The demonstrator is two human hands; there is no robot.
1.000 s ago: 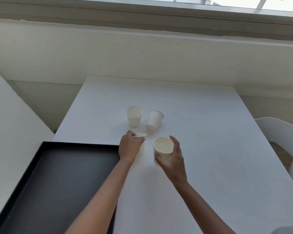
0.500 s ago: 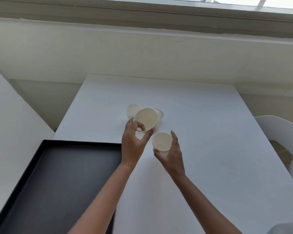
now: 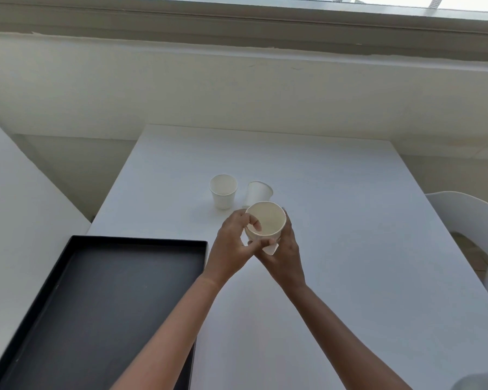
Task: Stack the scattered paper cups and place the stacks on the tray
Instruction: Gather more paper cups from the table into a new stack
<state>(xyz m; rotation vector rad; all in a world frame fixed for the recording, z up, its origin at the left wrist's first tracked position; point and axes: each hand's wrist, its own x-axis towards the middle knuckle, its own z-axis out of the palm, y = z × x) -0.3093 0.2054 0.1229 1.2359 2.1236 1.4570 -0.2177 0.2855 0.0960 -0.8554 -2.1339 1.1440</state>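
Fingers of my left hand (image 3: 234,243) pinch the rim of a smooth, tapered paper cup (image 3: 265,220), one fingertip inside it, just past the far right corner of the matte black tray (image 3: 141,243). My right hand (image 3: 286,254) curls round a second cup (image 3: 270,250), its base showing below the first. Farther from the tray, on the white table (image 3: 350,249), stand an upright cup (image 3: 223,192) and a tipped cup (image 3: 258,192) close beside it.

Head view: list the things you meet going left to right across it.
black tray → upright cup → second loose cup → white chair. The left hand, the right hand and the held cups are left out, since they overlap the loose cups.
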